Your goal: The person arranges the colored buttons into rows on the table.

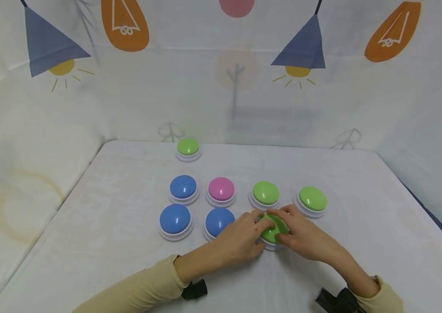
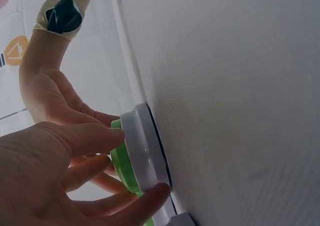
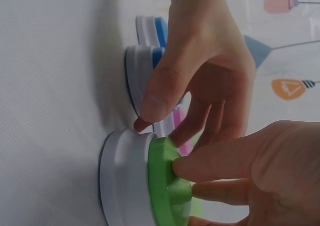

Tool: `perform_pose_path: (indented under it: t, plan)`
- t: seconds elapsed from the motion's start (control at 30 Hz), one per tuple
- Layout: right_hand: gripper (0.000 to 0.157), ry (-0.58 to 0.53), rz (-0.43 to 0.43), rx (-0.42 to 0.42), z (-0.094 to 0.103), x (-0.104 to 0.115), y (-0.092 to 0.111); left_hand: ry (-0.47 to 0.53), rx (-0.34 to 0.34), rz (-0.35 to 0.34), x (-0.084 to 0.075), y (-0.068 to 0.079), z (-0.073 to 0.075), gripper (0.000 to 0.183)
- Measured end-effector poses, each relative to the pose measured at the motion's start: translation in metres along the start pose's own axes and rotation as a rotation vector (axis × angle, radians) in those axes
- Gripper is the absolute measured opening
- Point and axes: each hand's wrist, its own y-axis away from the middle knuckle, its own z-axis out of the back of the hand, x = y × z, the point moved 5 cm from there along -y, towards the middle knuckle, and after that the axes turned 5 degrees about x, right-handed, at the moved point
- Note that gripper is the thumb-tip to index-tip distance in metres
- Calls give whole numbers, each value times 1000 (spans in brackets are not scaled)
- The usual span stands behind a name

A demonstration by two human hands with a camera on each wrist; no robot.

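Both hands are at a green push button (image 1: pixel 271 234) with a white round base, at the front right of a group of buttons. My left hand (image 1: pixel 244 237) holds it from the left; in the left wrist view its thumb touches the green top (image 2: pixel 125 168) and a finger lies along the white base (image 2: pixel 145 151). From the right, my right hand (image 1: pixel 303 234) grips the same button, thumb and fingers on the green top (image 3: pixel 167 186). A blue button (image 1: pixel 218 221) stands left of my left hand, partly covered by it.
Behind the hands is a row with a blue button (image 1: pixel 183 188), a pink one (image 1: pixel 221 190) and two green ones (image 1: pixel 266 193). Another blue button (image 1: pixel 175 219) stands front left, and a green one (image 1: pixel 188 148) near the back edge. Printed cloth (image 1: pixel 189 87) walls surround the white table (image 1: pixel 99 243).
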Motion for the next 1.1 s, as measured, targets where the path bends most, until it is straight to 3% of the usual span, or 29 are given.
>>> perform_pose_path:
  t: [0.53, 0.8, 1.1]
  plan:
    - [58, 34, 21, -26, 2, 0, 1, -35, 12, -77, -3, -1, 0, 39]
    - [61, 25, 22, -32, 0, 0, 1, -25, 40, -53, -1, -1, -1, 40]
    - [63, 6, 0, -30, 5, 0, 3, -9, -13, -32, 0, 0, 6, 40]
